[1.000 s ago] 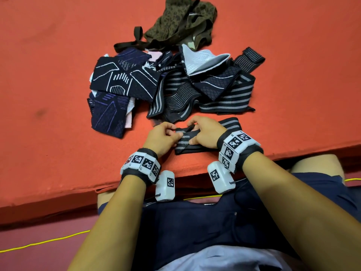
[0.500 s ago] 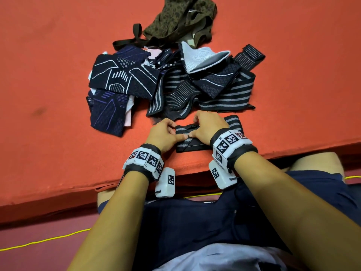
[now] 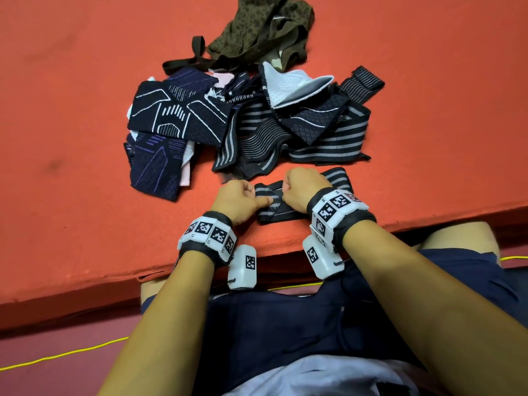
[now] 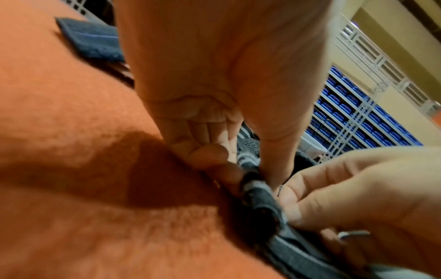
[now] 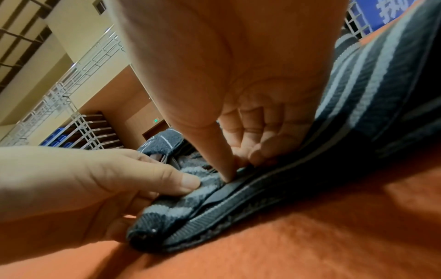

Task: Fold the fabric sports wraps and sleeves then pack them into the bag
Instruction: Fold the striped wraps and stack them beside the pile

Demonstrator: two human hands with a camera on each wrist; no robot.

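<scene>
Orange mat [image 3: 71,138]: wraps pile [image 3: 251,121] behind hands [image 3: 268,195].

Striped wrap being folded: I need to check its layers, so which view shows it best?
The right wrist view: the striped wrap fills the frame and its stacked layers show edge-on. The head view shows the wrap from above, partly hidden by the left hand and right hand. The left wrist view is blurred.
</scene>
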